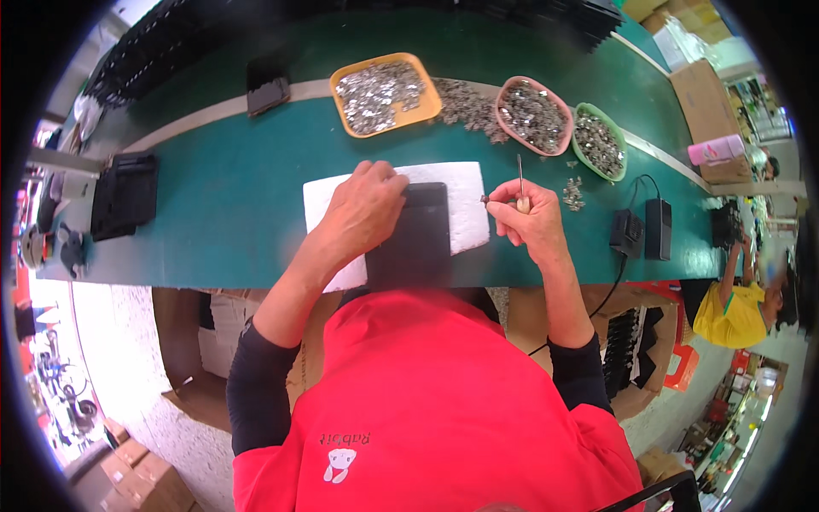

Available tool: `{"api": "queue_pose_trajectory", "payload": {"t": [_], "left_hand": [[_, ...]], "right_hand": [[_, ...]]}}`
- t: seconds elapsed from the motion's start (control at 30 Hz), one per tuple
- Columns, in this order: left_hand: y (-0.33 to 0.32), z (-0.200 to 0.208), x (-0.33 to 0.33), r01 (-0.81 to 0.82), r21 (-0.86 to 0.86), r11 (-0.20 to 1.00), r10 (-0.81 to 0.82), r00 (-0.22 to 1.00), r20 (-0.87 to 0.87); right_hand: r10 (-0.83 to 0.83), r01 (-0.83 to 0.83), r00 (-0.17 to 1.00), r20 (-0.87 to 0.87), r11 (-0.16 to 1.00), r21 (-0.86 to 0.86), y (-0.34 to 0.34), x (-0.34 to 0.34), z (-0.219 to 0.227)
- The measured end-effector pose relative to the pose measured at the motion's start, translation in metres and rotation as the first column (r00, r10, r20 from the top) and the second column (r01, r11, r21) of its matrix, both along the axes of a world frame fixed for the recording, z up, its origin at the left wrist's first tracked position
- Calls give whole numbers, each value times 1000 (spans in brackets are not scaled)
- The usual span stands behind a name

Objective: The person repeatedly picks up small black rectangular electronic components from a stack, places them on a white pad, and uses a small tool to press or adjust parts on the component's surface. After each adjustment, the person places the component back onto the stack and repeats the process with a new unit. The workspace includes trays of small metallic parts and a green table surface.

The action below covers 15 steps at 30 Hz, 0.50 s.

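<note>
A dark grey panel [416, 229] lies on a white foam pad [465, 200] over the green table [230, 196], near orange [386, 94], pink [534, 114] and green trays [599, 143].

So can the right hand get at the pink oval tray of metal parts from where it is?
Probably yes. The right hand, holding a thin tool and a small part, sits just below the pink oval tray, with only bare green table and a few loose parts between.

The left hand [363, 212] covers the upper left corner of the dark flat panel [414, 235], and the panel's near end is lost behind the red shirt [426, 401] at the worktop's [222, 205] near edge. The small dark piece [485, 199] pinched in the right hand's [533, 224] fingers [503, 207] is too small to identify. The metal bits in the orange tray [345, 115], pink dish [503, 128] and green dish [616, 175] along the far edge blur into a grey mass.
</note>
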<state>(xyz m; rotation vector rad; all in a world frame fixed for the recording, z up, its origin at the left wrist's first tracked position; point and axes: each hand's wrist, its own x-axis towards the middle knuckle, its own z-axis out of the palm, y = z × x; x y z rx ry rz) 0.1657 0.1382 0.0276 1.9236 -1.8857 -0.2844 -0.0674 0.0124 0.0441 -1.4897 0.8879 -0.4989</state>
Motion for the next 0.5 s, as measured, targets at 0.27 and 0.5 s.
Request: {"api": "queue_pose_trajectory", "payload": {"t": [0.27,0.5], "left_hand": [[6,-16,16,-52,-123,991,21,971,-240],[9,-21,10,-79,-206,975,27,969,-246]], "right_hand": [[108,-110,994,25,991,76,9,44,1],[67,-202,975,-212,666,-718,19,45,-17]]}}
